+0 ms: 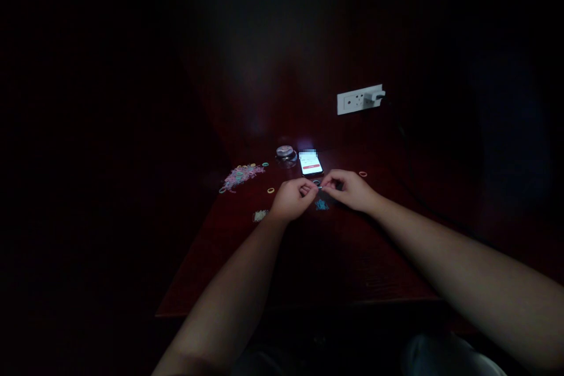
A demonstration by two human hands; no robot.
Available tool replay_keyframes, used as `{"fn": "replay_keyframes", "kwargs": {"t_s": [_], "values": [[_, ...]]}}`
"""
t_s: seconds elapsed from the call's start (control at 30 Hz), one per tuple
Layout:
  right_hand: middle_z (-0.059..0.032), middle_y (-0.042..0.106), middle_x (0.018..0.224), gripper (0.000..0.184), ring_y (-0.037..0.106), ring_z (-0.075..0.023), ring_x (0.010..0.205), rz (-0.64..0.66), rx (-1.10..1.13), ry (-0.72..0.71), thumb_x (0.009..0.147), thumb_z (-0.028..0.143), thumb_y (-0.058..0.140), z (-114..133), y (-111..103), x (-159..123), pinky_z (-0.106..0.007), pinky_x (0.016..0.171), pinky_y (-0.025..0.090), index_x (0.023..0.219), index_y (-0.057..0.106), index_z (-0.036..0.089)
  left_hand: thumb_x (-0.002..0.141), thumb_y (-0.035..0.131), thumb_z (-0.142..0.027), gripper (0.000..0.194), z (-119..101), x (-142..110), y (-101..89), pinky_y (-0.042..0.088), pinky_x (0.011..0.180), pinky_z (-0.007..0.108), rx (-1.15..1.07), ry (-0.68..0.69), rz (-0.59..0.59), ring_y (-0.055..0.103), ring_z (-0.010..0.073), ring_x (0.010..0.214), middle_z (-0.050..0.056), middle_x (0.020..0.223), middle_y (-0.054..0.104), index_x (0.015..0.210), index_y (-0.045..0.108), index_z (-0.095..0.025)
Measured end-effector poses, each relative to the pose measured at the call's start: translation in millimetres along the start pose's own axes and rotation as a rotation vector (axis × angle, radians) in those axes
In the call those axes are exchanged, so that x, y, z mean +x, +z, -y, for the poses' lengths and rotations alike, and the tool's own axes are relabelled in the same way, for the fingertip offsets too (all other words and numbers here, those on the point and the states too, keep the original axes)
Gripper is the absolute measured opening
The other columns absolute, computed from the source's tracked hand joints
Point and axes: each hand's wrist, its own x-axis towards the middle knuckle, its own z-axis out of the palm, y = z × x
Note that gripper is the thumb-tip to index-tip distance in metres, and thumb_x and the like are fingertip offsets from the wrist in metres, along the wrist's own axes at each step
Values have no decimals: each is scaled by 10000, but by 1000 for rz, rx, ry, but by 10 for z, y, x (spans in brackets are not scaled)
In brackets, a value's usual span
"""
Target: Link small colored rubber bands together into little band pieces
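Observation:
My left hand and my right hand meet over the middle of a dark red table. Both are closed in a pinch, fingertips almost touching, around something small and dark that I cannot make out. Just below them lies a small blue bunch of rubber bands. A lit phone lies right behind the hands.
A pile of pastel rubber bands lies at the left, with single loose bands around it and one orange band to the right. A small round container stands beside the phone. A white wall socket holds a charger. The room is very dark.

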Motion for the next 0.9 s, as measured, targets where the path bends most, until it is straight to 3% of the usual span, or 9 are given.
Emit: {"fn": "replay_keyframes", "kwargs": {"t_s": [0.43, 0.9], "values": [[-51, 612, 739, 146, 561, -164, 688, -55, -42, -33, 814, 276, 578, 49, -25, -3, -288, 637, 452, 801, 657, 154, 834, 565, -237, 159, -28, -1, -14, 471, 620, 200, 21, 40, 17, 611, 106, 657, 23, 763, 700, 831, 694, -144], [-41, 614, 732, 75, 554, -147, 650, -42, 9, -24, 776, 217, 577, 28, -10, -4, -277, 612, 460, 792, 620, 158, 788, 589, -194, 106, -52, -2, -13, 468, 585, 194, 22, 42, -40, 584, 94, 616, 22, 736, 690, 801, 682, -146]]}}
